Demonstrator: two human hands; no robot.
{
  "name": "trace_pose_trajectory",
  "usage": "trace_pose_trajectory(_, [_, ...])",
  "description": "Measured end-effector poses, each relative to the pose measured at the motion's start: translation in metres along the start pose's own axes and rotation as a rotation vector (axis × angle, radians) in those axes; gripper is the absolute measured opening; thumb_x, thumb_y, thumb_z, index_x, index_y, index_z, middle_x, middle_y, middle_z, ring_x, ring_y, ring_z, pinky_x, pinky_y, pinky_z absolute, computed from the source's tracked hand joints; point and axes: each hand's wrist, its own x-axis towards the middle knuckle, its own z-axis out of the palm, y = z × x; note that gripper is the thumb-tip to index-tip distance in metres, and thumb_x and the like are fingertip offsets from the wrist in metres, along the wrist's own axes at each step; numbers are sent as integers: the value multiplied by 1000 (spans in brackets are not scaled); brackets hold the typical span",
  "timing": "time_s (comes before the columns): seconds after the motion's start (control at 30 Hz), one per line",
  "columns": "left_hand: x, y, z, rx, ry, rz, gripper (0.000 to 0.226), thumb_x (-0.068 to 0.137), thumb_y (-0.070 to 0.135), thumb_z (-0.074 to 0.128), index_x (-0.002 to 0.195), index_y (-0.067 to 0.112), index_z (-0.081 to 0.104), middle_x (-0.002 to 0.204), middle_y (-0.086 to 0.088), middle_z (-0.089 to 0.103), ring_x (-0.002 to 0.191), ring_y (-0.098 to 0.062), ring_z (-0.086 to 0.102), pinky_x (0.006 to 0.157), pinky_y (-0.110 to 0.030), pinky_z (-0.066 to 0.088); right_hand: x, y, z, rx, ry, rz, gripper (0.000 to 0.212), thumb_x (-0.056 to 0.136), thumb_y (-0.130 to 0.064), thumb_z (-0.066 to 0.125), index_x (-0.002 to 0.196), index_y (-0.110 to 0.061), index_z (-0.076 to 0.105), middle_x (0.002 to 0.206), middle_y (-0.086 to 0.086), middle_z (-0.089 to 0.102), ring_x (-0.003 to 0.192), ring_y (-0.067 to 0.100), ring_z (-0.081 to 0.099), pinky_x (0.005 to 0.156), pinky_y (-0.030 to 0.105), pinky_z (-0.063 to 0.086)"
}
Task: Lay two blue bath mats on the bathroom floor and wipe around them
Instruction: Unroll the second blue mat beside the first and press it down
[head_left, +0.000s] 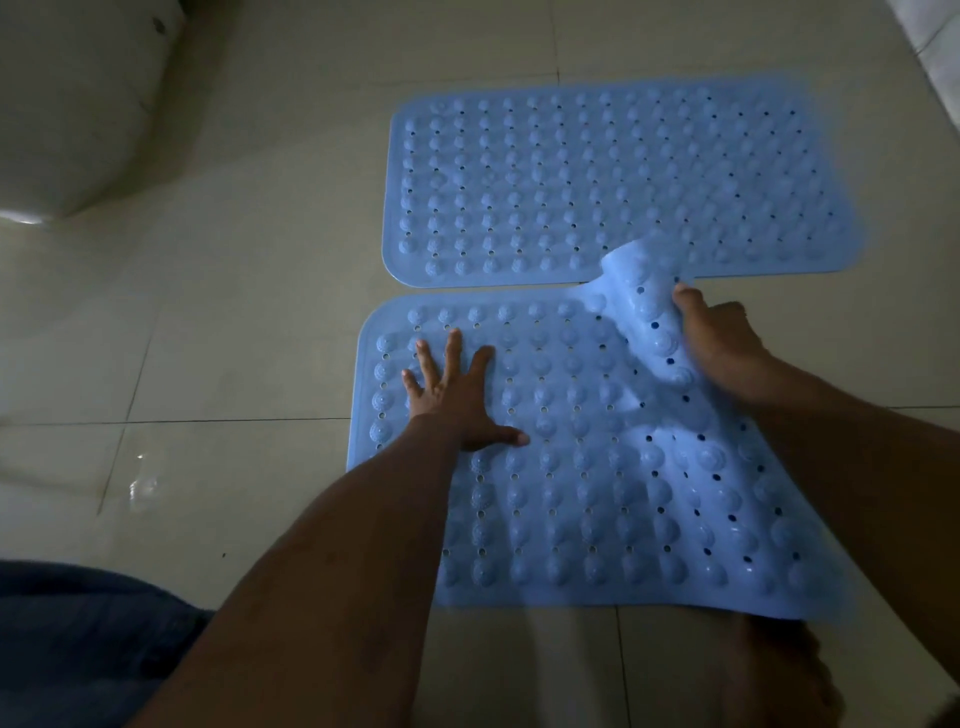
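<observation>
The second mat is going down. The first pale-blue rubber bath mat with raised bumps and drain holes (597, 182) already lies flat on the glossy beige tiled floor (208, 338), just beyond both hands. The second blue bumpy rubber mat (571, 493) lies under them, its far edge almost touching the first mat's near edge. The left grip (457, 395) is released: palm down, fingers spread straight, pressing the mat's left part to the floor. The right grip (722, 338) grasps the mat's far right portion, thumb on the upturned edge, so a fold stands up just to its left and curls over the first mat's near edge. From where I stand, the mat's right side looks lifted off the tiles. I'd say the next move calls for drawing that fold out to the right and lowering it flat, clear of the first mat, with the left palm stopping any slide. Wiping is not yet begun; a wet gleam (140, 483) shows on the tiles well left of the left grip.
</observation>
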Motion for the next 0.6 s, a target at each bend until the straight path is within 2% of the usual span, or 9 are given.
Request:
trace_pose_trajectory(0.07, [-1,3,-4,18,-22,18,137,52,89,72,157,46,-3,167,4,-25,145,-54,-28,114,-77,3,2,0,-10,64,49,26,113,57,-87,59,134,-4,50,132,21,61,107,35,64,92,45,50])
trace_pose_trajectory(0.1, [-1,4,-6,18,-36,18,137,52,89,72,157,48,-5,167,6,-25,144,-55,-28,113,-78,3,1,0,-17,62,80,32,111,57,-82,66,134,-4,49,132,20,60,110,36,63,94,45,51])
trace_pose_trajectory(0.17, [-1,12,-9,4,-78,-5,141,50,91,71,157,48,-10,165,4,-31,142,-56,-32,111,-81,0,4,6,-32,-20,211,15,88,74,-56,75,137,-4,43,139,19,54,126,37,54,104,46,44])
trace_pose_trajectory(0.23, [-1,28,-12,-32,-132,-58,149,45,95,68,157,41,-15,162,-2,-38,141,-55,-35,107,-84,-5,7,17,-47,-202,449,-9,71,77,-36,74,133,-8,41,140,21,49,130,40,47,106,51,37])
trace_pose_trajectory(0.3, [1,48,-13,-65,-162,-121,156,45,97,65,158,32,-19,159,-10,-42,140,-55,-36,105,-85,-6,9,28,-54,-327,650,-66,72,72,-40,77,128,-10,44,137,23,45,128,42,42,103,54,33])
trace_pose_trajectory(0.33, [2,57,-12,-72,-165,-147,157,46,97,64,158,27,-21,158,-13,-43,140,-55,-36,105,-85,-6,9,31,-56,-332,683,-101,69,72,-43,77,126,-11,47,136,23,45,128,43,41,103,54,32])
trace_pose_trajectory(0.47, [4,69,-1,-44,-95,-141,157,50,100,57,158,14,-19,159,-12,-41,143,-48,-38,106,-84,-5,14,32,-51,-411,498,-116,53,80,-58,65,117,-20,59,135,18,41,131,41,36,105,53,31])
trace_pose_trajectory(0.53, [4,65,5,-60,-69,-108,158,50,101,55,159,12,-17,161,-5,-39,145,-43,-36,108,-82,-3,17,39,-40,-423,394,-68,60,81,-57,62,128,-20,54,141,17,36,137,39,30,108,56,28])
trace_pose_trajectory(0.6, [5,62,6,-75,-56,-98,157,49,102,54,159,16,-17,162,-2,-38,146,-41,-35,110,-81,-4,23,56,-26,-415,272,42,75,82,-58,60,144,-22,39,156,15,22,148,36,15,113,60,20])
